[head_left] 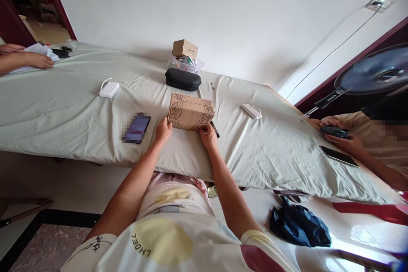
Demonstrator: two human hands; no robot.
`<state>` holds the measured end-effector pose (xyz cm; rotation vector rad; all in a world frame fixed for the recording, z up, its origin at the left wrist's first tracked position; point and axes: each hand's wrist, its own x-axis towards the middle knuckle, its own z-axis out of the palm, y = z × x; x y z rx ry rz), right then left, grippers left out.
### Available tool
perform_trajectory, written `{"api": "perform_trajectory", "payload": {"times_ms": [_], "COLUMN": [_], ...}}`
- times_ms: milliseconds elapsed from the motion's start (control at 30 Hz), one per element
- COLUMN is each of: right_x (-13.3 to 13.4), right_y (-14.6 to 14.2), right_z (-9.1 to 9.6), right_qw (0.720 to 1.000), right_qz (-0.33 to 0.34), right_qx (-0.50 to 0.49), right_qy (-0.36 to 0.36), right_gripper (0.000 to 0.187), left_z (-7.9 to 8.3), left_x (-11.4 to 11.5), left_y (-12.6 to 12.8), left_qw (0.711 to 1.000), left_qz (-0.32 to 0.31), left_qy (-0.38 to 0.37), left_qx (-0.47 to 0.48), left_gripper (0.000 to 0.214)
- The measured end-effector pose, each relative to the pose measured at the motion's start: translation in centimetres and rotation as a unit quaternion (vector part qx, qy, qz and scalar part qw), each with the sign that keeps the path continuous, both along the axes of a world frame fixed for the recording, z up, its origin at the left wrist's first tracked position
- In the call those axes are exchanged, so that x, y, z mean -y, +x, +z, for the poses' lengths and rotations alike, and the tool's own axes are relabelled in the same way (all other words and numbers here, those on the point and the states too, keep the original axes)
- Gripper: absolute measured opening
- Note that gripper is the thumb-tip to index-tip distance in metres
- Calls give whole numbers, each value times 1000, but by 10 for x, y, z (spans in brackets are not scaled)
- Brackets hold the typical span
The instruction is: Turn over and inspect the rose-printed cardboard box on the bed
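Observation:
A brown cardboard box (190, 111) printed with dark line drawings stands on the cloth-covered table (63, 110) right in front of me. My left hand (163, 130) grips its near left corner, fingers curled against the side. My right hand (208, 136) holds the near right corner the same way. A thin dark pen-like thing (215, 129) lies on the cloth just beside my right hand. To the left of my left hand lies a dark phone (137, 128), face up.
A black zip case (182, 79), a clear tub (185, 64) and a small cardboard box (185, 48) sit behind. Two white gadgets (109, 89) (251, 111) lie either side. Another person's hands (338, 132) hold a phone at right; another's arm (25, 60) rests far left. A dark bag (299, 225) lies on the floor.

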<state>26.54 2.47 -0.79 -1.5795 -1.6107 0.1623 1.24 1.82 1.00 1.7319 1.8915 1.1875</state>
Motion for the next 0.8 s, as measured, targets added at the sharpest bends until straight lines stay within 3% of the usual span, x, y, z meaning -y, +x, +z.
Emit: {"api": "perform_trajectory", "payload": {"times_ms": [200, 333, 467, 600, 800], "right_x": [-1, 2, 8, 14, 19], "right_y": [-2, -5, -9, -10, -13], "right_z": [6, 12, 21, 29, 33], "right_qw": [998, 987, 969, 967, 960], "right_qz": [-1, 3, 31, 60, 100], "right_qx": [-58, -130, -186, -181, -192], "right_qy": [26, 93, 158, 171, 178], "right_gripper": [47, 52, 46, 34, 38], "left_z": [-3, -6, -8, -8, -6], "left_x": [-1, -2, -2, -1, 0], "left_y": [-3, -6, -10, -11, -12], "left_qw": [999, 988, 964, 963, 969], "left_qz": [10, -4, -41, -36, -52], "left_qy": [40, 144, 247, 246, 226], "left_qx": [24, 59, 95, 103, 85], "left_gripper": [26, 40, 57, 70, 73]}}
